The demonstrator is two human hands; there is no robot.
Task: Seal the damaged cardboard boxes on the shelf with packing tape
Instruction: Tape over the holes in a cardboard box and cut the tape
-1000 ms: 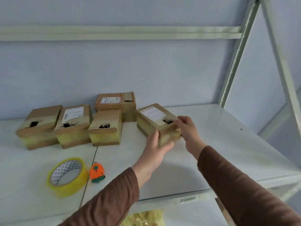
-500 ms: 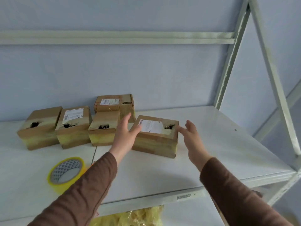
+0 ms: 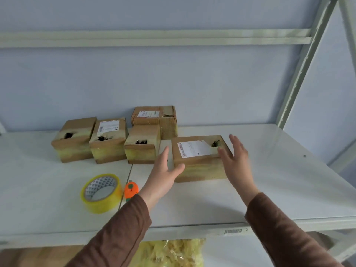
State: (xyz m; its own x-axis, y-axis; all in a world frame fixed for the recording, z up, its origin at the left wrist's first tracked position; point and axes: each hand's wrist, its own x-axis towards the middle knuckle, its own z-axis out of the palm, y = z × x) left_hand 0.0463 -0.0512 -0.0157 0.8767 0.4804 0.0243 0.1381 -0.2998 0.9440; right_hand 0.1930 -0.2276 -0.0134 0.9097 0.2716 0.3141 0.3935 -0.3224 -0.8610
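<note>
The box with the white label (image 3: pixel 200 158) now lies flat on the shelf (image 3: pixel 289 180), square to the front edge. One second ago both hands held it turned at an angle. Now the left hand (image 3: pixel 163 170) has its fingers straight, the thumb touching the front left corner, and the right hand (image 3: pixel 236 160) is open just beside the right end, so neither grip holds anything. I judge the box is placed for taping; its torn hole (image 3: pixel 215 143) faces up, at 1 o'clock on the top face. The roll of yellow packing tape (image 3: pixel 101 192) lies untouched at 8 o'clock from the box, with a small orange cutter (image 3: pixel 131 190) just beside it. Four more damaged boxes (image 3: pixel 107 140) stand at 10 o'clock, near the wall. From 3 to 5 o'clock the shelf is open to its edge.
</note>
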